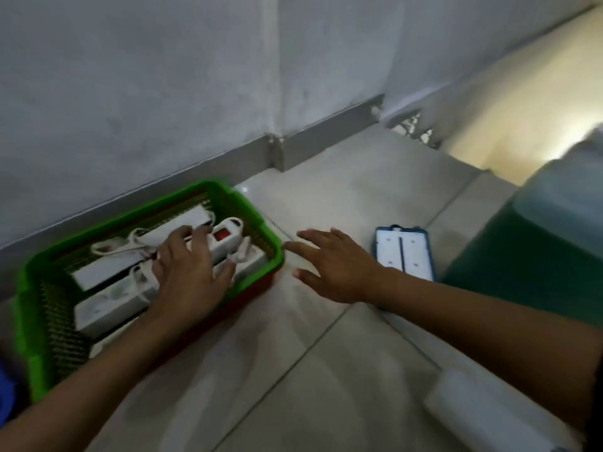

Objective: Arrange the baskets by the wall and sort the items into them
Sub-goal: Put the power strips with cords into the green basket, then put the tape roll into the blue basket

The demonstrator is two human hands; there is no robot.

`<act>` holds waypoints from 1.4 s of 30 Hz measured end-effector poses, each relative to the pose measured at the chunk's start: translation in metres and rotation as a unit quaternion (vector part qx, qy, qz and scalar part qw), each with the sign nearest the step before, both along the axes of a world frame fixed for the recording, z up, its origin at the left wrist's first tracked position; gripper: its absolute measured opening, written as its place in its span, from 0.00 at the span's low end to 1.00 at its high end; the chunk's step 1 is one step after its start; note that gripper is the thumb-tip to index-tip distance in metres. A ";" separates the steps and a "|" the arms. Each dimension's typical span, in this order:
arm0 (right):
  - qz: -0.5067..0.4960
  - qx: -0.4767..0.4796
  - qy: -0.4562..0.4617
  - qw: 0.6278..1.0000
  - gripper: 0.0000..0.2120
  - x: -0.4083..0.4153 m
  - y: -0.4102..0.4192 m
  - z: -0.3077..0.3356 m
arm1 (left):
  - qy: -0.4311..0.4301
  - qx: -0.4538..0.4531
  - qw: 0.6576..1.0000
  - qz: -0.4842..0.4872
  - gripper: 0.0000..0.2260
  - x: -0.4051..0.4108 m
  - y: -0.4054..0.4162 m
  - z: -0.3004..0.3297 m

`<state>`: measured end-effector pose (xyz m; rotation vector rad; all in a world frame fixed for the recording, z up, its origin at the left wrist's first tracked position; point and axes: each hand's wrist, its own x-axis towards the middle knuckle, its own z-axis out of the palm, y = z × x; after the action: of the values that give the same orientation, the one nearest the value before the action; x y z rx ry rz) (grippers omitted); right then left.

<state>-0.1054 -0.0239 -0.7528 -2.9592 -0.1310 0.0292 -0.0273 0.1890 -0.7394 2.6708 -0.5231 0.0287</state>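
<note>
A green plastic basket stands on the tiled floor against the grey wall, with a red basket edge showing beneath its right side. Inside lie several white power strips with coiled cords; one has a red switch. My left hand rests flat on the strips inside the basket, fingers spread, gripping nothing. My right hand hovers open over the floor just right of the basket. A white rectangular item with a blue frame lies on the floor to the right of that hand.
The wall and its grey skirting run behind the basket, with a corner post. A green and pale blurred object fills the right side. A white object lies at the lower right. Something blue shows at the left edge.
</note>
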 end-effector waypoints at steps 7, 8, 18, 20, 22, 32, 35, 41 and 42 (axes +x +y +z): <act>-0.081 -0.016 0.070 0.994 0.28 -0.106 -0.067 0.029 | -0.056 0.144 0.950 -0.272 0.27 -0.052 -0.114 0.055; -0.089 -0.013 0.082 0.993 0.28 -0.122 -0.070 0.032 | -0.062 0.173 0.935 -0.304 0.27 -0.061 -0.131 0.055; -0.215 -0.052 0.298 0.929 0.45 -0.271 -0.082 -0.003 | 0.057 0.327 0.787 -0.520 0.41 -0.189 -0.190 -0.017; -0.255 -0.043 0.281 0.924 0.44 -0.296 -0.084 -0.009 | 0.047 0.337 0.758 -0.557 0.44 -0.203 -0.187 -0.031; -0.280 -0.061 0.227 0.931 0.38 -0.317 -0.088 -0.007 | 0.005 0.326 0.733 -0.598 0.43 -0.211 -0.190 -0.038; -0.613 0.075 0.162 0.770 0.57 -0.360 -0.125 -0.017 | -0.044 0.322 0.695 -0.642 0.36 -0.226 -0.206 -0.051; -0.626 0.112 0.170 0.753 0.62 -0.362 -0.134 -0.021 | -0.035 0.315 0.706 -0.634 0.37 -0.224 -0.203 -0.053; -0.606 0.130 0.156 0.769 0.59 -0.368 -0.124 -0.012 | 0.052 0.292 0.749 -0.592 0.38 -0.220 -0.203 -0.044; -0.596 0.127 0.158 0.777 0.58 -0.368 -0.119 -0.006 | 0.080 0.279 0.767 -0.572 0.38 -0.221 -0.204 -0.043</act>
<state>-0.4736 -0.1424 -0.7593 -2.1875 1.5906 0.2947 -0.2479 -0.0153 -0.7819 2.2889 -2.2623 -0.8011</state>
